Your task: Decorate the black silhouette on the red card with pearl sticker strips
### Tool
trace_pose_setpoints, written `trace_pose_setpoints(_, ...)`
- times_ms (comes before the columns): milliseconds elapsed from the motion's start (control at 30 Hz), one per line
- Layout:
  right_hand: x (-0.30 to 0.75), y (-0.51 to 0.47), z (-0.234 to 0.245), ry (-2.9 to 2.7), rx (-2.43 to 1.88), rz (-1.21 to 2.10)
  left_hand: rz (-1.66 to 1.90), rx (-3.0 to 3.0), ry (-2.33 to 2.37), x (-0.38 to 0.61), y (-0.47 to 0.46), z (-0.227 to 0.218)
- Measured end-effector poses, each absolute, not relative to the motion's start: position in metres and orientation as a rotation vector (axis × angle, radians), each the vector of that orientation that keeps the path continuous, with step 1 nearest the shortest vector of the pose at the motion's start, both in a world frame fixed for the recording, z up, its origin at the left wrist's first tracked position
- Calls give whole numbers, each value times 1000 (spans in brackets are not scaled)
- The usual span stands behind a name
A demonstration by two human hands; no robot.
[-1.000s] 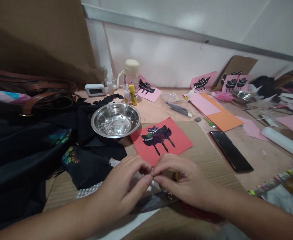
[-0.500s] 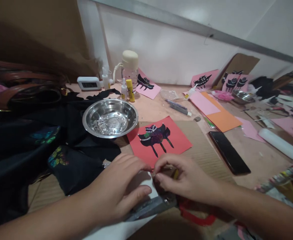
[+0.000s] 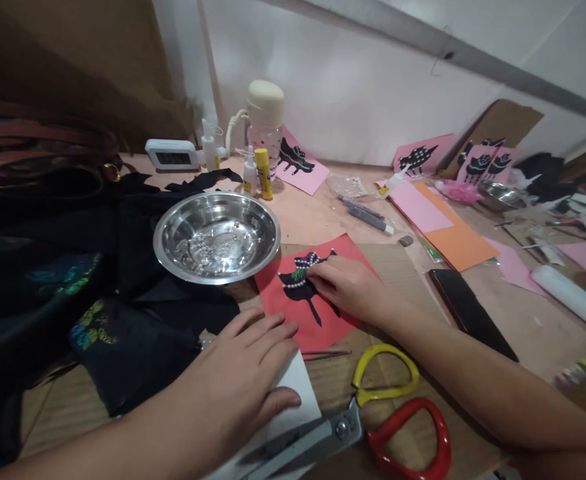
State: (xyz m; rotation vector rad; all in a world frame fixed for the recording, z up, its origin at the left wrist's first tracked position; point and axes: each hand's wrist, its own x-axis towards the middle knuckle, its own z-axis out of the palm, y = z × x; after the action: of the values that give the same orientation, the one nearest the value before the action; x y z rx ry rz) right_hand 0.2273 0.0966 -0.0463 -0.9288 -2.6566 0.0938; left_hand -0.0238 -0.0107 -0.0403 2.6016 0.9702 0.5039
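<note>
Red card (image 3: 297, 311), likely light and bendy, best taken by its edges; my right hand (image 3: 347, 287) bunches over it, grip hidden; at seven o'clock, my left hand (image 3: 253, 373) lies loosely spread, seemingly empty.

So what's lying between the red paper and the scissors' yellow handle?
In the head view, a thin metal-looking tool, maybe tweezers, lies there on the brown cardboard, between the red paper and the yellow handle.

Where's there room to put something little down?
There's a mostly bare patch behind the red card, between the steel bowl and purple pen, and another between the black phone and long white object. It's crowded around the scissors, left hand and smaller bowl.
</note>
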Motion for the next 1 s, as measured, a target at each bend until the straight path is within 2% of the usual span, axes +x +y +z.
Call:
trace_pose_setpoints(200,229,97,-46,-2699,-826,9,646,2560,981,-24,-9,-40)
trace_pose_setpoints(567,231,93,-31,-2833,-720,-191,638,2574,1024,-22,-7,-30)
trace_pose_setpoints(1000,240,90,-39,-2614,-717,59,683,2542,986,-22,-7,-40)
